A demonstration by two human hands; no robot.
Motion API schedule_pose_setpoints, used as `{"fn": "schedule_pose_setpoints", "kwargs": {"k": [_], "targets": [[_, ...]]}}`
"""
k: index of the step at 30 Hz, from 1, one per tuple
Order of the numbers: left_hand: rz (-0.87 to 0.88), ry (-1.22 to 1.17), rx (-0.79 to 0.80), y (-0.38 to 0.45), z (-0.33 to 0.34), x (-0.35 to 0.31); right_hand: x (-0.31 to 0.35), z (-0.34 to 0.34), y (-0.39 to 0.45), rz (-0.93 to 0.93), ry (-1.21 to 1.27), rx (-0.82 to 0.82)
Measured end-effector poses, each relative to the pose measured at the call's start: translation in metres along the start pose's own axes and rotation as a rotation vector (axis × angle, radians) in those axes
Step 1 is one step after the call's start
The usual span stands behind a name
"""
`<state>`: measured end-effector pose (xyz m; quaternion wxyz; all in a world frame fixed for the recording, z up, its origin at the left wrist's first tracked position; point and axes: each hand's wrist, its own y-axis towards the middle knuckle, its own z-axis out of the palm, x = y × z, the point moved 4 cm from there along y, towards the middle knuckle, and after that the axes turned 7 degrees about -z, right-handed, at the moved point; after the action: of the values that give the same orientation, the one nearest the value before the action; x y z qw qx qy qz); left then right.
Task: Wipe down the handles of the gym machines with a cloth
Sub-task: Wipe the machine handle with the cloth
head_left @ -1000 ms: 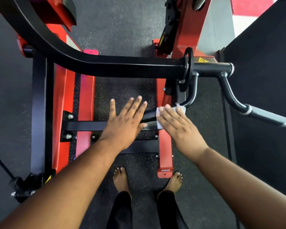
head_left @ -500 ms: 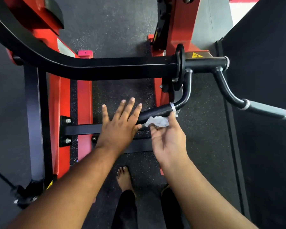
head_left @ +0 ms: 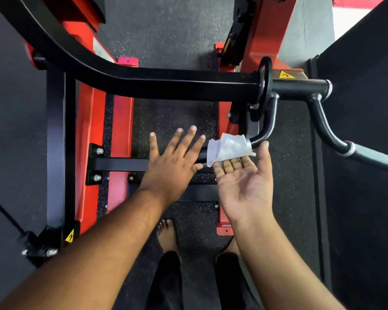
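A white cloth (head_left: 229,148) lies draped over the inner black handle (head_left: 260,138) of a red and black gym machine. My right hand (head_left: 244,186) is turned palm up under the handle. Its fingers reach beneath the cloth, where their tips are hidden, and the thumb stands straight beside the cloth's right edge. My left hand (head_left: 173,162) lies flat, palm down, on the handle's left end with its fingers straight and spread. A second handle with a grey grip (head_left: 372,156) sticks out to the right, untouched.
The thick black lever arm (head_left: 166,83) crosses above both hands. Red frame beams (head_left: 92,130) and a black crossbar (head_left: 117,164) sit on the speckled rubber floor. My bare feet (head_left: 167,236) stand below. A dark panel (head_left: 363,209) closes the right side.
My right hand turned from palm down over the cloth to palm up beneath it, and the cloth spread out over the handle. The left hand stayed flat on the handle's end.
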<state>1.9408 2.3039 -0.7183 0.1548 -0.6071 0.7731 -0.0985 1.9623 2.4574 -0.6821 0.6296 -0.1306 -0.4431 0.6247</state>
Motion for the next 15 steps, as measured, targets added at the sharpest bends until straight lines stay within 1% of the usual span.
{"fn": "schedule_pose_setpoints", "kwargs": {"k": [4, 6, 9, 12, 15], "targets": [[-0.019, 0.01, 0.028, 0.001, -0.001, -0.002, -0.002, 0.013, 0.031, 0.052, -0.022, -0.022], [-0.025, 0.014, 0.02, 0.001, -0.003, -0.003, -0.005, 0.014, 0.04, 0.019, -0.004, -0.065], [-0.031, -0.002, 0.04, 0.001, -0.001, -0.001, -0.005, 0.009, 0.016, 0.004, -0.1, 0.018], [-0.001, -0.005, 0.027, 0.002, -0.002, 0.0, -0.008, -0.003, -0.006, 0.004, -0.058, -0.007], [0.011, 0.011, 0.046, 0.002, -0.004, 0.002, -0.019, 0.004, 0.01, 0.047, -0.047, -0.003]]}}
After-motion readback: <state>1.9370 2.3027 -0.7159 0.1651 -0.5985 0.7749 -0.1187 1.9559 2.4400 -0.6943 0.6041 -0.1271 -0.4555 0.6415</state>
